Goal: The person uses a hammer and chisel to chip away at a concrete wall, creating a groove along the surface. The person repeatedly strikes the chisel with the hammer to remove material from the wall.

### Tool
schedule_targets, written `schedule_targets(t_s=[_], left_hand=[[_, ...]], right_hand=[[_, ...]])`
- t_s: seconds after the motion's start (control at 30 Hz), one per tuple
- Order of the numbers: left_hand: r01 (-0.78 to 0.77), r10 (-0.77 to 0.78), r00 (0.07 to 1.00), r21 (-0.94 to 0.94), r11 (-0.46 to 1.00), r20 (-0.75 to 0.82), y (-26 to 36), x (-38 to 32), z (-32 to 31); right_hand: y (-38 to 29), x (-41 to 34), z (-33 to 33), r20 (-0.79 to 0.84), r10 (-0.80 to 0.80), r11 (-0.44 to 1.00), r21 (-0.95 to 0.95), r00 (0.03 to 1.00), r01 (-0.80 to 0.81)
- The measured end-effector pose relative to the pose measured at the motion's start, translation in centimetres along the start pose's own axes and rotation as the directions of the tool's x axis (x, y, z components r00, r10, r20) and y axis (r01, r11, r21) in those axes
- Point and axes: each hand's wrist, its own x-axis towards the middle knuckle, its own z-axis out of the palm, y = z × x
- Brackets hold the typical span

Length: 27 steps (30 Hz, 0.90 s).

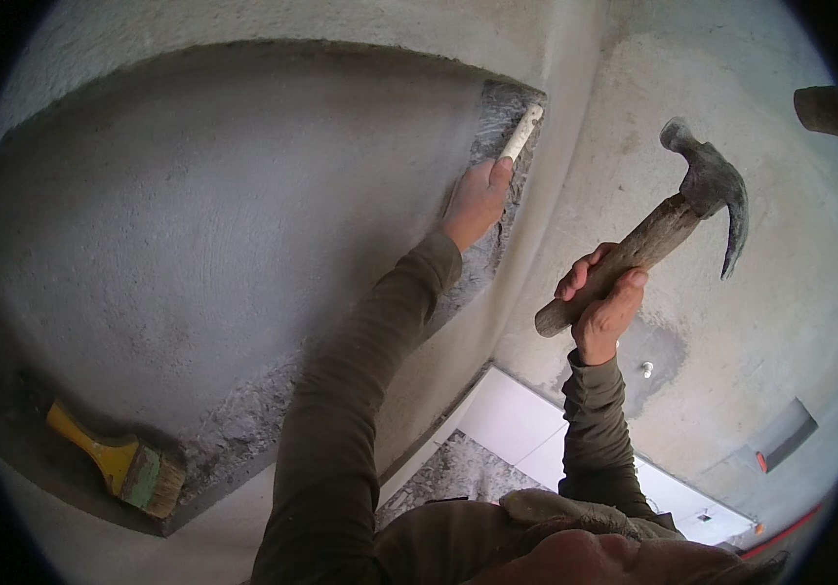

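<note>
At the rough upper-right edge of a recess in the cement wall, my left hand grips a pale rod-like tool; its lower end is hidden by the hand. To its right, my right hand holds a claw hammer by its worn wooden handle, the metal head raised and apart from the pale tool. A flat paintbrush with a yellow handle and light bristles lies in the lower-left corner of the recess.
White tiles line the lower part of the wall. A small white fitting sticks out of a damp patch. At lower right is a rectangular wall cutout with a red piece. A brown cylindrical end juts in at upper right.
</note>
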Motion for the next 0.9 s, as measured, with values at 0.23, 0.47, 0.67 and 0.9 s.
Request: schedule_targets(t_s=[0.23,0.47,0.67,0.9], left_hand=[[0.083,-0.072,0.995,-0.168,0.982,0.069,-0.4,0.1,0.1],[0.14,-0.129,0.99,-0.235,0.962,0.061,-0.3,-0.1,-0.4],[0.087,-0.083,0.996,-0.13,0.988,0.039,0.3,-0.1,-0.1],[0.152,-0.143,0.987,-0.138,0.979,0.076,-0.5,0.6,-0.8]], right_hand=[[0.6,0.2,0.8,0.031,-0.075,0.997,0.039,0.997,0.073],[6.1,4.3,0.6,0.096,0.214,0.815,-0.566,0.972,-0.124],[3.1,1.8,2.6,0.053,-0.11,0.992,-0.064,0.993,0.113],[3.4,3.6,1.3,0.087,0.23,0.892,-0.416,0.969,-0.175]])
